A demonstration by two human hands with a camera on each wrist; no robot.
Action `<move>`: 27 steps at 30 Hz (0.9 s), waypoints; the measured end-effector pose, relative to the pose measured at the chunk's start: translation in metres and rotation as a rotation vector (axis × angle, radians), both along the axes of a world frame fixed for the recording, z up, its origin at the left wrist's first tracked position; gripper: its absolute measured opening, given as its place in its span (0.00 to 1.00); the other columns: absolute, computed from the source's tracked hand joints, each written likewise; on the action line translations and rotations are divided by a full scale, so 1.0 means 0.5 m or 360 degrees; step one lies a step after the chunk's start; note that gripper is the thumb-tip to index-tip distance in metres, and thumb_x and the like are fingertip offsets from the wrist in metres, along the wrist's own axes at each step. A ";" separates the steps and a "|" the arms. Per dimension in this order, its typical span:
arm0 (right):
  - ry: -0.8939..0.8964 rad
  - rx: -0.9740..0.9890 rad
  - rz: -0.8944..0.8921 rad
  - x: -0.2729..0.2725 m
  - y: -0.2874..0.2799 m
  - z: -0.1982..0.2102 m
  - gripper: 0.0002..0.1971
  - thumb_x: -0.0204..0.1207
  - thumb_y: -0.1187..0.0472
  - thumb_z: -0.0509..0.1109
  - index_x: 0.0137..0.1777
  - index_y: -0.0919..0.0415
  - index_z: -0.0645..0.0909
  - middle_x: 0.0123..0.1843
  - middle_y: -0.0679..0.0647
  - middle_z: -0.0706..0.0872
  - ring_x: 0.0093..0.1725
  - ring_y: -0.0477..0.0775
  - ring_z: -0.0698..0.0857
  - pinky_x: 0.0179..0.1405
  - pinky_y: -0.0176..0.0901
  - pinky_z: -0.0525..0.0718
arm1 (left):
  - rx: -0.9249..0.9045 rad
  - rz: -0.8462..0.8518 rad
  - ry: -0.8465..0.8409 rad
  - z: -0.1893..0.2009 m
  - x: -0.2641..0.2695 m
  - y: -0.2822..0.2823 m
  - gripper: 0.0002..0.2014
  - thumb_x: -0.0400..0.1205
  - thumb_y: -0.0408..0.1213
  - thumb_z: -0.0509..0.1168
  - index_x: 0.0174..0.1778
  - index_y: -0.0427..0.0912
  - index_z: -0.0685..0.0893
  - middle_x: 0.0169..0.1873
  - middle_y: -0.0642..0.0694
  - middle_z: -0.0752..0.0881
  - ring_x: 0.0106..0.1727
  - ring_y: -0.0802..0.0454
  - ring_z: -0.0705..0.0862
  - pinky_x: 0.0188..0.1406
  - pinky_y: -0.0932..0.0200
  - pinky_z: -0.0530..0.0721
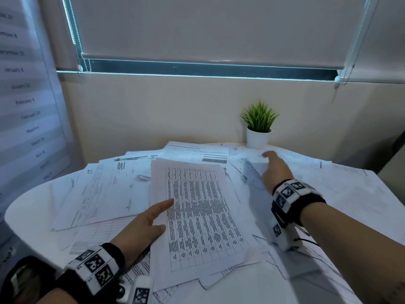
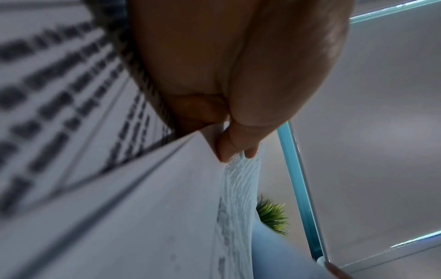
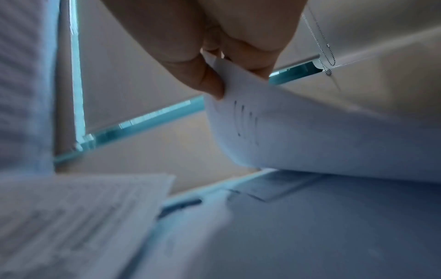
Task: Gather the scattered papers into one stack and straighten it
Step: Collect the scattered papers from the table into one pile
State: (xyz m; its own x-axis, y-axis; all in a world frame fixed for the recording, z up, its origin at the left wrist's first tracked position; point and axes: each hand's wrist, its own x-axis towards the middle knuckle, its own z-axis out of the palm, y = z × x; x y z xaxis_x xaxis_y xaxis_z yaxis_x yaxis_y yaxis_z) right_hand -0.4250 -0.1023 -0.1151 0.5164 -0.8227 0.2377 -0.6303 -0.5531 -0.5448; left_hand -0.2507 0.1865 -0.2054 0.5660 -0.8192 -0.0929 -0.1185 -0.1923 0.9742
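Beside plant (image 1: 259,119), right hand (image 1: 276,170) pinching sheet (image 3: 298,132)

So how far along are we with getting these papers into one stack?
Early. A partial pile has formed in the middle, topped by the printed table sheet, which the left hand steadies with straight fingers. In hand: the right hand pinches a loose sheet near the potted plant. Left: other papers lie fanned across the table, and nothing is squared up.
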 end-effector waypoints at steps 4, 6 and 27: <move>-0.0421 -0.0283 0.0156 -0.016 0.057 0.045 0.17 0.77 0.76 0.58 0.59 0.67 0.84 0.46 0.61 0.81 0.49 0.62 0.84 0.36 0.27 0.72 | -0.0034 0.0083 0.0107 0.013 -0.007 0.001 0.33 0.84 0.17 0.55 0.66 0.64 0.84 0.73 0.63 0.78 0.77 0.57 0.74 0.82 0.48 0.65; -0.0520 -0.0412 0.0312 -0.026 0.107 0.055 0.11 0.78 0.74 0.63 0.49 0.68 0.88 0.36 0.57 0.78 0.36 0.54 0.79 0.27 0.25 0.65 | -0.0034 0.0094 0.0147 0.024 -0.014 -0.004 0.32 0.84 0.16 0.53 0.62 0.58 0.88 0.69 0.56 0.83 0.71 0.48 0.82 0.77 0.42 0.73; 0.0155 0.0013 0.1323 -0.063 0.362 -0.028 0.36 0.77 0.35 0.60 0.81 0.53 0.63 0.79 0.53 0.70 0.76 0.50 0.69 0.74 0.40 0.65 | -0.0288 0.0051 -0.0532 0.152 -0.087 -0.003 0.45 0.78 0.22 0.67 0.77 0.72 0.57 0.62 0.71 0.80 0.62 0.70 0.82 0.57 0.63 0.83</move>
